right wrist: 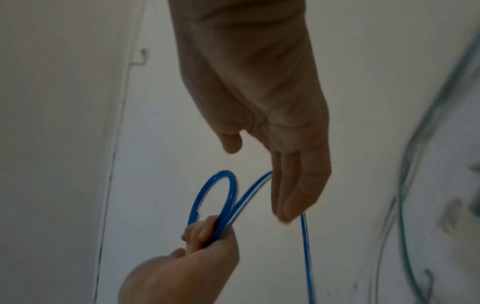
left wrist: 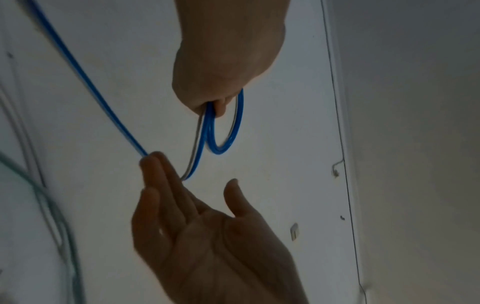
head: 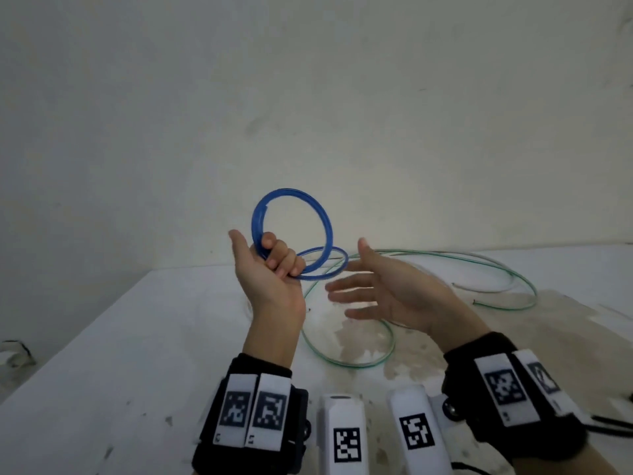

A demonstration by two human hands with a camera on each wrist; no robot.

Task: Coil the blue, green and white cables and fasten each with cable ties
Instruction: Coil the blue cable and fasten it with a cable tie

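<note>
My left hand [head: 270, 272] has its fingers curled round the coiled blue cable [head: 291, 214], held up above the counter [head: 137, 337]. My right hand [head: 387, 293] is spread flat beside the loops, gripping nothing. The green cable [head: 346, 361] and white cable [head: 493, 262] lie loose on the counter.

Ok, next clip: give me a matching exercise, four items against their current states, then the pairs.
Items:
1. thin blue cable
2. thin green cable
3. left hand
4. right hand

States:
A. fingers straight, gripping nothing
B. looped, lifted above the table
C. fingers curled round the loops
D. lying loose on the white table

Pairs: 1-B, 2-D, 3-C, 4-A
</note>
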